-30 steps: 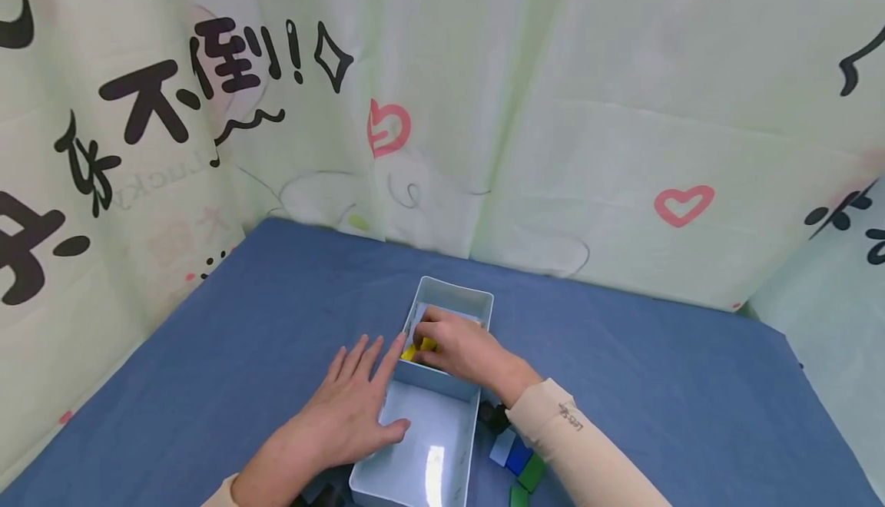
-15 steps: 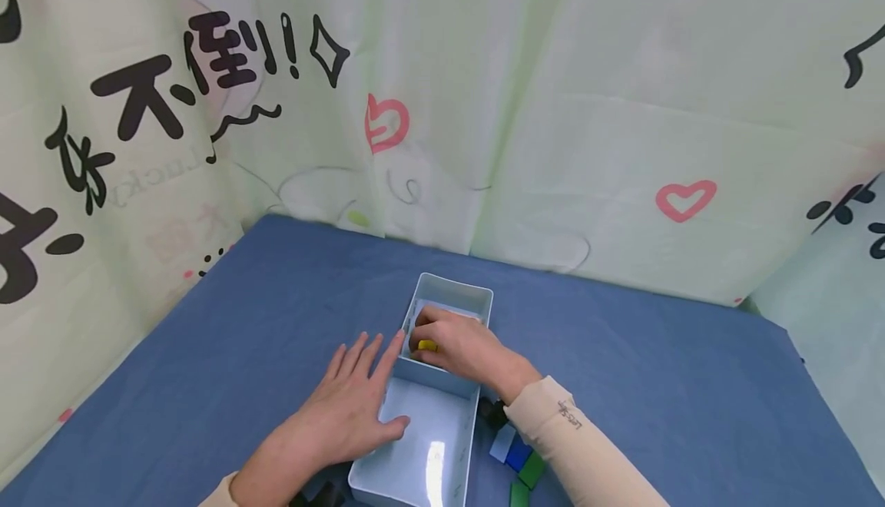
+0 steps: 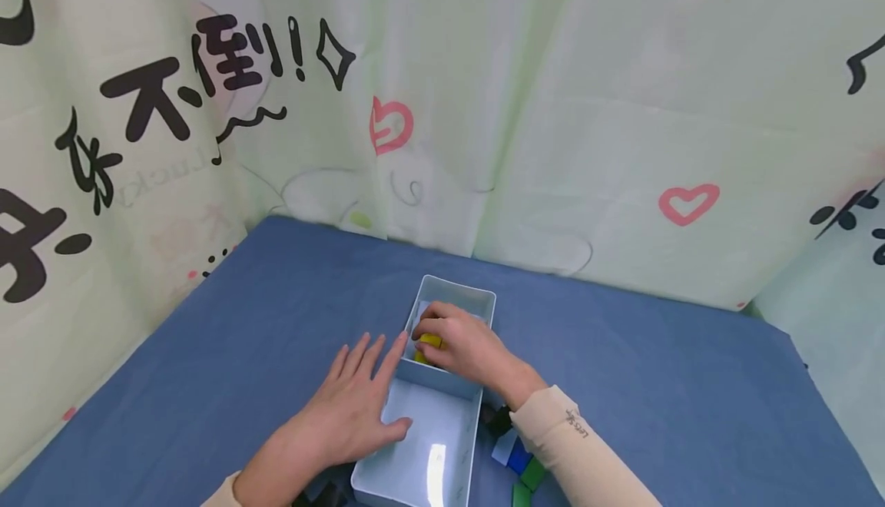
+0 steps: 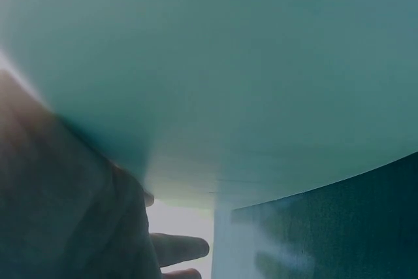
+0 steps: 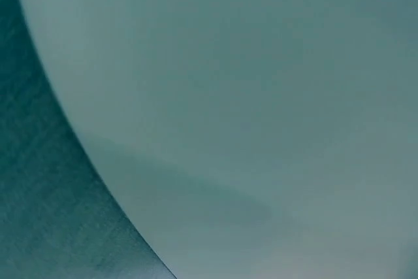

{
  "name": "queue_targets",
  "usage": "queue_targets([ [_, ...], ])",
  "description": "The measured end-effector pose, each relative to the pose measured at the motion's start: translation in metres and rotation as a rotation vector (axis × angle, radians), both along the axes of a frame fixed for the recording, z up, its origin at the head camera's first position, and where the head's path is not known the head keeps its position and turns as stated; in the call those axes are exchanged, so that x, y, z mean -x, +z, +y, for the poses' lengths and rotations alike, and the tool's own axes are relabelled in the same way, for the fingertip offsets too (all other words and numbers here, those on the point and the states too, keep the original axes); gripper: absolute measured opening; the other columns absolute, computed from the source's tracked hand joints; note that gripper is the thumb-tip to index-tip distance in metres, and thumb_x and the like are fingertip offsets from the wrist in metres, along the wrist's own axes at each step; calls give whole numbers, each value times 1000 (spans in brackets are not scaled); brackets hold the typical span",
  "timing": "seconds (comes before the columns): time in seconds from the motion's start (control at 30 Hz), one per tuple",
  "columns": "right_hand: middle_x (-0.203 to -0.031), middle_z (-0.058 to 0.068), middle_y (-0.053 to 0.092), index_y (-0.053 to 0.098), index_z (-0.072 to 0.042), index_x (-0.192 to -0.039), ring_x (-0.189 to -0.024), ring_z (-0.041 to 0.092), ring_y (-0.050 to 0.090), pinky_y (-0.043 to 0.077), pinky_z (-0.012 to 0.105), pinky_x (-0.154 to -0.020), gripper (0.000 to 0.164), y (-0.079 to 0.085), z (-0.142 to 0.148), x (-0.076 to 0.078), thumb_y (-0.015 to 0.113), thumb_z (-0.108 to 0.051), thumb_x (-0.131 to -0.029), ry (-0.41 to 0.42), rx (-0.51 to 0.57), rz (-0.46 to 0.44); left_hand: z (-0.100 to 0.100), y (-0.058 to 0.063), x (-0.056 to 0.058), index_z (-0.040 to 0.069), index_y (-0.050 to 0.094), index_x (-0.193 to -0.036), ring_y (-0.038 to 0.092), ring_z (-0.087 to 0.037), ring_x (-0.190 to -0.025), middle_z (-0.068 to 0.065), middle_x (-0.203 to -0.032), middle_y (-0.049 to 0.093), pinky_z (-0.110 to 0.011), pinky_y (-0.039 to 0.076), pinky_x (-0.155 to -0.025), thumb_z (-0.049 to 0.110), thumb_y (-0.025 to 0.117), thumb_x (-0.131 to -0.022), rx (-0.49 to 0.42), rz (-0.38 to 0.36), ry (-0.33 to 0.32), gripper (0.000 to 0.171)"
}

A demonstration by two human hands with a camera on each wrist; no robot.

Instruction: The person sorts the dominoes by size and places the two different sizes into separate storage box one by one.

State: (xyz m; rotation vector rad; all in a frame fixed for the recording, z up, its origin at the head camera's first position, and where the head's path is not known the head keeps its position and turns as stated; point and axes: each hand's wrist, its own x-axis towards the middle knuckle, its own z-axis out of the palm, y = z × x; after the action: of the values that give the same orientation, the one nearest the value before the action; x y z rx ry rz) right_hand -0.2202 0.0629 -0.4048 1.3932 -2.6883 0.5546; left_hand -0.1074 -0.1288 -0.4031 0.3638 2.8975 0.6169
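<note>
In the head view, my right hand (image 3: 470, 344) reaches down into the far part of a pale blue bin (image 3: 457, 290). Its thumb and curled fingers grip a yellow block (image 3: 432, 339); more yellow shows just below, and whether that is a second block I cannot tell. My left hand (image 3: 353, 407) is spread with straight fingers over the bin's left side, its index fingertip at the far part's rim. The left wrist view shows part of that hand (image 4: 72, 194) close to a smooth pale wall. Only a blurred pale surface and dark cloth fill the right wrist view.
The near part of the bin (image 3: 415, 422) lies in front. By its right side are several blocks: dark ones, a light blue block (image 3: 505, 447), a blue block (image 3: 520, 457) and green blocks (image 3: 533, 474). A blue cloth (image 3: 657, 384) covers the table, with a printed curtain (image 3: 567, 107) behind.
My right hand's fingers have shifted slightly around the yellow block, which shows more than half a second ago. The left hand and the bin stay in place.
</note>
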Motion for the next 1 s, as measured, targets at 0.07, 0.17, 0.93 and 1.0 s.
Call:
queue_targets([
  [0.07, -104, -1, 62, 75, -15, -105, -83, 11, 59, 54, 23, -73, 13, -2, 1, -1, 68, -19, -94, -1, 22, 4, 1, -1, -1, 21, 12, -161, 16, -40, -152, -18, -162, 26, -62, 15, -121, 52, 66, -88, -1, -9, -2, 96],
  [0.17, -105, -1, 62, 74, -15, -108, -86, 12, 59, 54, 25, -74, 15, -4, 4, -2, 67, -19, -94, -4, 53, 12, 2, -2, -2, 21, 12, -161, 16, -40, -152, -18, -162, 26, -62, 15, -120, 52, 65, -88, -5, -16, -8, 96],
  [0.93, -119, -3, 61, 69, -20, -114, -107, 13, 58, 54, 31, -83, 31, 25, 85, -56, 75, -9, -87, -44, 310, 118, 2, -1, 1, 22, 13, -161, 17, -41, -152, -18, -161, 27, -61, 13, -121, 50, 68, -86, -16, -11, 20, 97],
  [1.0, -118, -4, 60, 69, -20, -114, -107, 11, 58, 53, 30, -83, 31, 24, 91, -63, 75, -9, -86, -70, 313, 111, 2, 0, 2, 21, 13, -161, 16, -41, -152, -19, -161, 27, -62, 13, -121, 50, 68, -86, -22, -5, 15, 96],
])
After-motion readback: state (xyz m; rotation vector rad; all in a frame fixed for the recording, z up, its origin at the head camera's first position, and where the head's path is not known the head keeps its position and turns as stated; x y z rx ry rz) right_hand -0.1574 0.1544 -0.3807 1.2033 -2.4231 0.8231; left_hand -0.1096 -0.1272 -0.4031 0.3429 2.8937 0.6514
